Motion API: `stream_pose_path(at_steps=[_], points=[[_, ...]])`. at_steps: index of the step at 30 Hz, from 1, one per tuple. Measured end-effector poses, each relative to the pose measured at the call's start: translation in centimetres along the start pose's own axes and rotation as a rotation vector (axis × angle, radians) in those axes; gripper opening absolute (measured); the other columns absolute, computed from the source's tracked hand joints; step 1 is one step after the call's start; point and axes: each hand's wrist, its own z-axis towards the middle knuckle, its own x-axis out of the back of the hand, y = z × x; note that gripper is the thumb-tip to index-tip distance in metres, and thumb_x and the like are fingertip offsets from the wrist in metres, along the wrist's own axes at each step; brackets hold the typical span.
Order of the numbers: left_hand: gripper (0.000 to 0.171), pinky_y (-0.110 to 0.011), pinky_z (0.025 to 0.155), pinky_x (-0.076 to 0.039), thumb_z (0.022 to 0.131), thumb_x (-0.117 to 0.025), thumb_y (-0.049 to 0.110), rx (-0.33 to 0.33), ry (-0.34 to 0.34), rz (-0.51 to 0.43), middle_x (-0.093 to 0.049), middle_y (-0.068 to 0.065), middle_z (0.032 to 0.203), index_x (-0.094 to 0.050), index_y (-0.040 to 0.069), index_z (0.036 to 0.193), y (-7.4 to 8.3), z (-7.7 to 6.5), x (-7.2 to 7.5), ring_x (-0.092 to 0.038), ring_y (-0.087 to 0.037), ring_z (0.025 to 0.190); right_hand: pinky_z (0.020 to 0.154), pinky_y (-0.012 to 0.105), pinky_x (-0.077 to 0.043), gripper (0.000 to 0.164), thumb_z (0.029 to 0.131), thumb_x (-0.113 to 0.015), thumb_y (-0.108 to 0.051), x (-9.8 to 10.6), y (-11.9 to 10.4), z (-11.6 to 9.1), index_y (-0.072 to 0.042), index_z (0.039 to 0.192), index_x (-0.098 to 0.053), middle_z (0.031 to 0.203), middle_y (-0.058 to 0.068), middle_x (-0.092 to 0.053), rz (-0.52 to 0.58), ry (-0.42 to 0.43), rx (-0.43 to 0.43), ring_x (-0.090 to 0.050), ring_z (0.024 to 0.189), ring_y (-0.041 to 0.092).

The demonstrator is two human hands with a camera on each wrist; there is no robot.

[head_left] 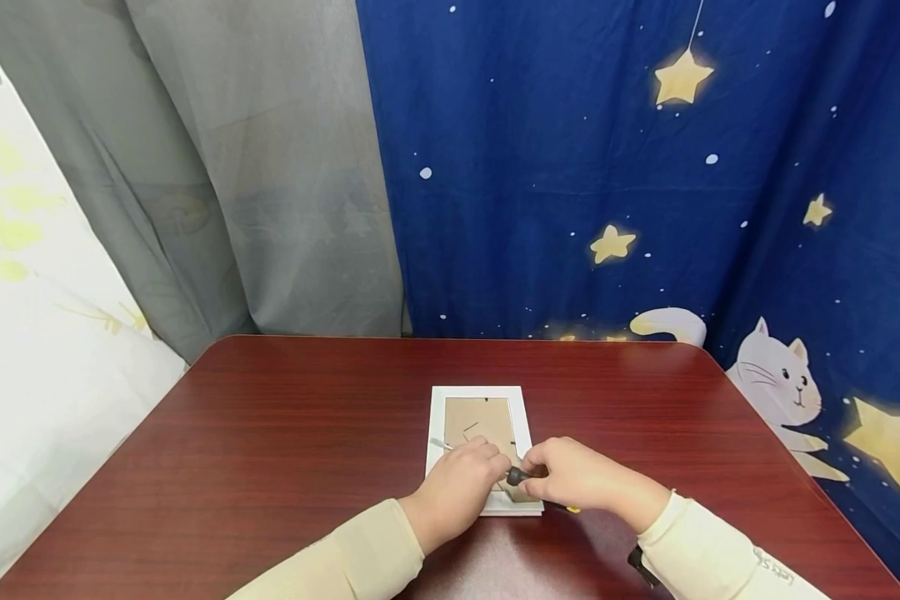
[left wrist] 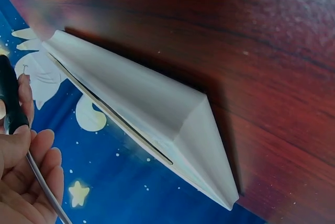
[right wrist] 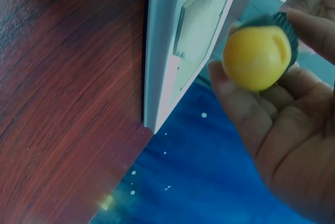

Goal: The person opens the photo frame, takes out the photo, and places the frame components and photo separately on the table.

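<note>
Hands (head_left: 457, 485) (head_left: 581, 475) grip screwdriver (head_left: 515, 476) between them, above white frame (head_left: 520, 421).

The lower part of the head view is being occupied by a red-brown, wood-grained table (head_left: 307, 408) with rounded far corners. Its far edge is being backed by a grey curtain (head_left: 300, 183) and, to the right, a blue curtain (head_left: 510, 208). The blue fabric is being patterned by white dots (head_left: 426, 173), yellow stars (head_left: 611, 244) and a pale cat (head_left: 780, 375), which is being partly hidden by the table. The left side is being covered by white cloth (head_left: 60, 333) with yellowish markings.
</note>
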Motion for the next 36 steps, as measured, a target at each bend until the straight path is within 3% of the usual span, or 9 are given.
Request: stream_pose_path(at_steps=[9, 16, 23, 36], points=[[0.012, -0.022, 0.066, -0.047, 0.081, -0.07, 0.007, 0.071, -0.005, -0.042, -0.061, 0.004, 0.076, -0.061, 0.014, 0.076, 0.0, 0.0, 0.3, -0.055, -0.011, 0.075, 0.051, 0.023, -0.035, 0.023, 0.08, -0.074, -0.018, -1.0, -1.1, 0.2, -0.019, 0.066, -0.056, 0.059, -0.01, -0.045, -0.28, 0.155, -0.036, -0.04, 0.055, 0.004], [0.01, -0.023, 0.067, -0.047, 0.085, -0.069, 0.014, 0.116, -0.007, -0.07, -0.063, 0.004, 0.076, -0.062, 0.013, 0.077, 0.1, 0.1, 0.3, -0.054, -0.012, 0.074, 0.052, 0.03, -0.038, 0.024, 0.077, -0.076, -0.02, -1.8, -1.7, 0.3, -0.019, 0.067, -0.054, 0.063, -0.007, -0.048, -0.46, 0.242, -0.063, -0.043, 0.058, 0.009], [0.01, -0.022, 0.066, -0.049, 0.085, -0.07, 0.016, 0.151, 0.02, -0.07, -0.065, 0.004, 0.077, -0.063, 0.014, 0.078, 0.2, 0.2, 0.5, -0.055, -0.012, 0.076, 0.048, 0.034, -0.04, 0.028, 0.077, -0.074, -0.019, -2.5, -1.5, 0.4, -0.018, 0.063, -0.049, 0.061, -0.005, -0.049, -0.542, 0.314, -0.068, -0.05, 0.055, 0.012], [0.011, -0.024, 0.065, -0.05, 0.084, -0.07, 0.016, 0.197, 0.003, -0.081, -0.066, 0.003, 0.077, -0.062, 0.014, 0.076, 0.3, 0.3, 0.5, -0.057, -0.012, 0.077, 0.049, 0.036, -0.043, 0.028, 0.08, -0.072, -0.018, -2.8, -1.3, 0.6, -0.018, 0.064, -0.05, 0.061, -0.004, -0.05, -0.543, 0.346, -0.048, -0.054, 0.056, 0.015]])
